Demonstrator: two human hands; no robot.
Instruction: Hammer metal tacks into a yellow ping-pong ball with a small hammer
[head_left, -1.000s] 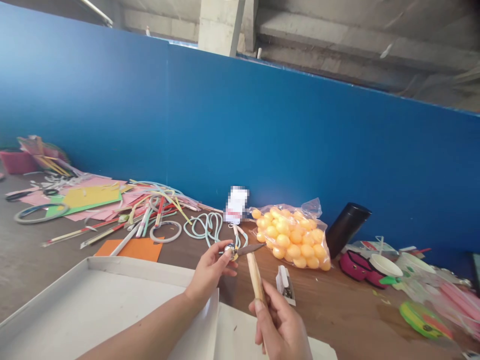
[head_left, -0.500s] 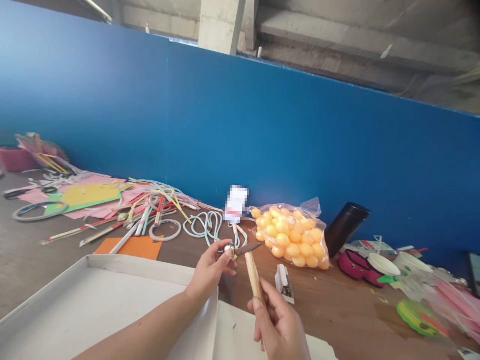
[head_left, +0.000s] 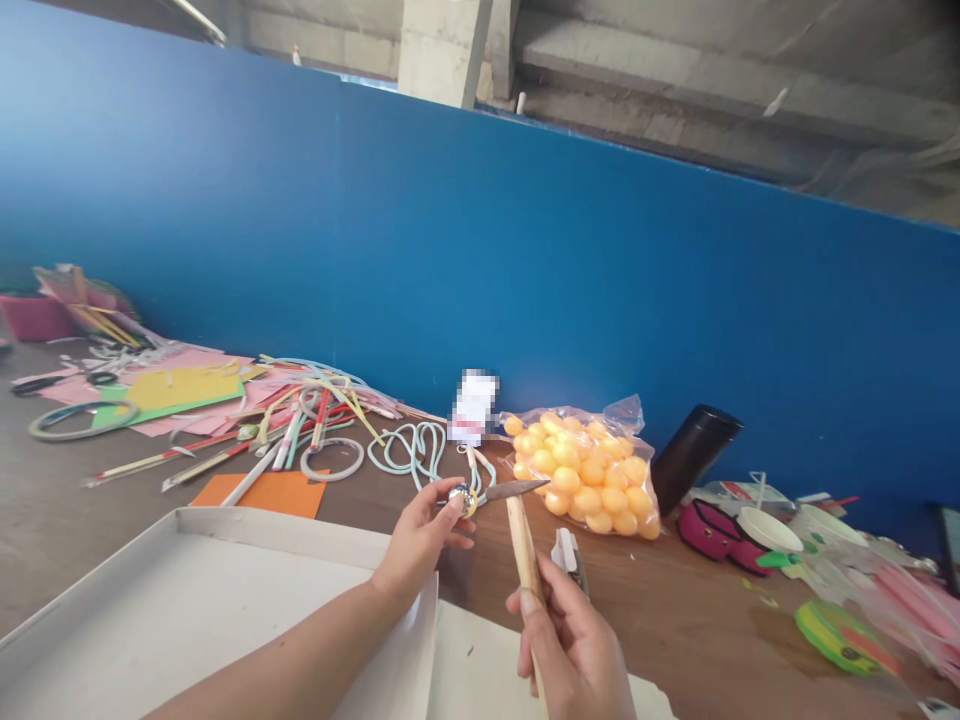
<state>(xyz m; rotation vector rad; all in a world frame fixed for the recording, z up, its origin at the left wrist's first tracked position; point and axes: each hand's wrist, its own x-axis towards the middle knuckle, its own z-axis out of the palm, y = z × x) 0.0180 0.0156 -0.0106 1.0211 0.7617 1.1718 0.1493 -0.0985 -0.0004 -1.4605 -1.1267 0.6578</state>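
My left hand (head_left: 427, 528) pinches a small shiny silver ball (head_left: 460, 499) between thumb and fingertips, with something yellowish at its edge. My right hand (head_left: 566, 635) is closed around the pale wooden handle (head_left: 523, 545) of a small hammer. Its dark metal head (head_left: 516, 489) lies crosswise at the handle's top, with a pointed end to the right. The blunt end faces the silver ball, a small gap between them. Just behind my right hand, a small open box (head_left: 570, 555) with dark pieces in it is partly hidden.
Left of my forearm lies a white tray (head_left: 277, 530). Orange balls in a clear bag (head_left: 585, 470) and a black cylinder (head_left: 694, 455) stand before the blue wall (head_left: 525, 250). Paper, cords and tape rings (head_left: 332, 459) cover the left; a green tape measure (head_left: 836, 635) is right.
My right hand has moved the hammer a little to the right, opening a gap between its head and the silver ball. My left hand has hardly moved.
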